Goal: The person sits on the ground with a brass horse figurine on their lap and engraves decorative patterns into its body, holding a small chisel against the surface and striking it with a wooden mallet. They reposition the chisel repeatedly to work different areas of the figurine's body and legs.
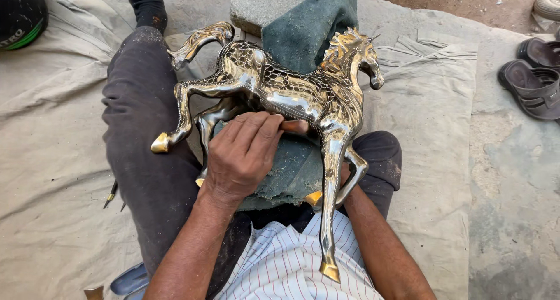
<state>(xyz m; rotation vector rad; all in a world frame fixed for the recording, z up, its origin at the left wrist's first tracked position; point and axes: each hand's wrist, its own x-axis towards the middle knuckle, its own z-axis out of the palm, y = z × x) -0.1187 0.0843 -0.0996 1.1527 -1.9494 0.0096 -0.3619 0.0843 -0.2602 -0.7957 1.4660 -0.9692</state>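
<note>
Brass-and-silver-toned metal horse figurine [280,90], polished, with scale-like engraved pattern on the body, lies on its side across a green cloth pad [303,26]. Pad is draped over a grey stone block [256,2] at the far end and runs down onto the person's lap. Horse's head and mane point to the right edge of the pad; tail curls toward the upper left. Hooves are gold-coloured; one foreleg extends down over the white striped shirt [291,265].

Left hand [242,154]: clenched, knuckles up, fingers curled around a small tool whose reddish-brown end [294,126] shows just past the fingertips, pressed against the horse's belly. Tool tip itself is hidden.

Right hand [345,174]: mostly hidden behind the horse's forelegs; forearm runs up from the lower right to the underside of the figurine. Cannot tell whether it grips or merely supports.

Dark grey trousers [140,131] cover the legs, left leg stretched out over a beige canvas sheet [52,160] spread on the ground. Thin dark pointed tools [111,194] lie on the sheet beside the left thigh. Dark sandals [534,78] sit near the right edge on bare concrete. Black helmet-like object [20,14] at the top left corner.
</note>
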